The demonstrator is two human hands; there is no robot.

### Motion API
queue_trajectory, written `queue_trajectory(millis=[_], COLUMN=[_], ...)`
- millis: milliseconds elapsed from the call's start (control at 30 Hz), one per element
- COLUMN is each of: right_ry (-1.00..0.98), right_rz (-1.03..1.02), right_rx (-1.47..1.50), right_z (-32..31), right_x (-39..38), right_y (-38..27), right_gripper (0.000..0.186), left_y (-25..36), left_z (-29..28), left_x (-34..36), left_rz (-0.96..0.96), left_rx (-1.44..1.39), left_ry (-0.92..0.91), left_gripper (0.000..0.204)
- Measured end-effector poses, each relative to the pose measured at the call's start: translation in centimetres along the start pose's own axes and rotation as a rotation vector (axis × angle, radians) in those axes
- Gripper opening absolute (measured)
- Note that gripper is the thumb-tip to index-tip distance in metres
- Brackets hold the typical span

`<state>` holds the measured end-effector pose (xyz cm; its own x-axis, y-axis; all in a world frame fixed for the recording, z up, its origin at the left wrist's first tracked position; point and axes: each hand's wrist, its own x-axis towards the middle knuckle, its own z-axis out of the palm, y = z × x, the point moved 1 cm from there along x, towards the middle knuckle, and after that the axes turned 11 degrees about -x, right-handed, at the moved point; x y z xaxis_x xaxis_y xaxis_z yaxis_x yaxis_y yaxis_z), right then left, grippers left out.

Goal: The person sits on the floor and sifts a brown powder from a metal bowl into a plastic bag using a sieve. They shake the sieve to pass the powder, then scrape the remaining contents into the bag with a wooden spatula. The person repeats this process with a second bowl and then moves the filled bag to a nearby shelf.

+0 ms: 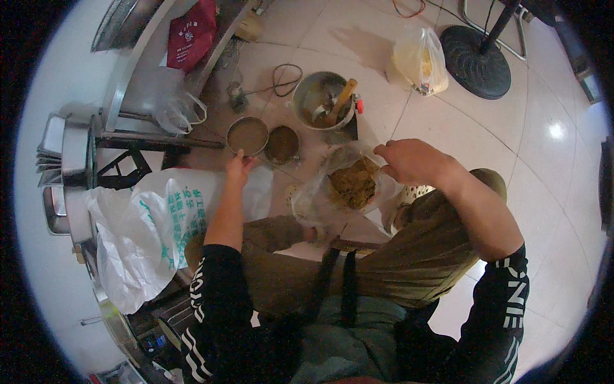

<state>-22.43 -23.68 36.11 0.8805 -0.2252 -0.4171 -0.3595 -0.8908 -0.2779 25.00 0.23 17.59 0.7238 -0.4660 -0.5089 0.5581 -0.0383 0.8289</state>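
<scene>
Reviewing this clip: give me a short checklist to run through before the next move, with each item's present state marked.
1. Left hand on the rim of the small bowl: ok, fingertips touch its near edge.
2. Right hand at the clear bag: ok, it is at the bag's upper edge; exact grip cannot tell.
3. Bag mouth open, brown filling visible: ok.
4. Small bowl upright and filled: ok, brown contents level inside.
5. Second bowl close beside the first: ok; whether they touch, cannot tell.
6. Big pot with wooden tool out of the hands' way: ok, it stands farther off.
</scene>
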Motion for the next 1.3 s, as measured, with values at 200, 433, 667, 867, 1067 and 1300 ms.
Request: queue_trajectory(millis=[200,433,667,867,1067,1300], right_ry=[0.009,0.091,0.058,0.029,0.256,-0.078], right_rz=[-0.016,-0.027,0.016,0.043,0.132,0.359], right_rx=[-0.029,0.006,0.049,0.04,0.032,-0.004], right_z=[-0.1,0.1,-0.3,0.2,2.9,10.7], right_x=[-0.3,-1.4,-2.4,-2.7,-0.6,5.0], right_y=[0.5,1.2,0.9,1.6,-1.0,-0.6], right_gripper=[0.038,0.038,0.039,0.04,0.054,0.077], left_y=[3.6,-4.2,-19.6,-21.4,-25.8,-23.3], left_z=[7.3,12.6,8.3,12.7,8.3,6.6], left_x=[-8.9,-18.5,-11.7,-12.8,-6.5,-1.8], left_rz=[-0.275,-0.583,-0.668,-0.275,0.073,0.211], left_rx=[0.132,0.519,0.749,1.032,1.237,1.328], left_ry=[-0.438,-0.569,-0.524,-0.36,-0.469,-0.563], left_gripper=[0.028,0.033,0.035,0.026,0.027,0.028])
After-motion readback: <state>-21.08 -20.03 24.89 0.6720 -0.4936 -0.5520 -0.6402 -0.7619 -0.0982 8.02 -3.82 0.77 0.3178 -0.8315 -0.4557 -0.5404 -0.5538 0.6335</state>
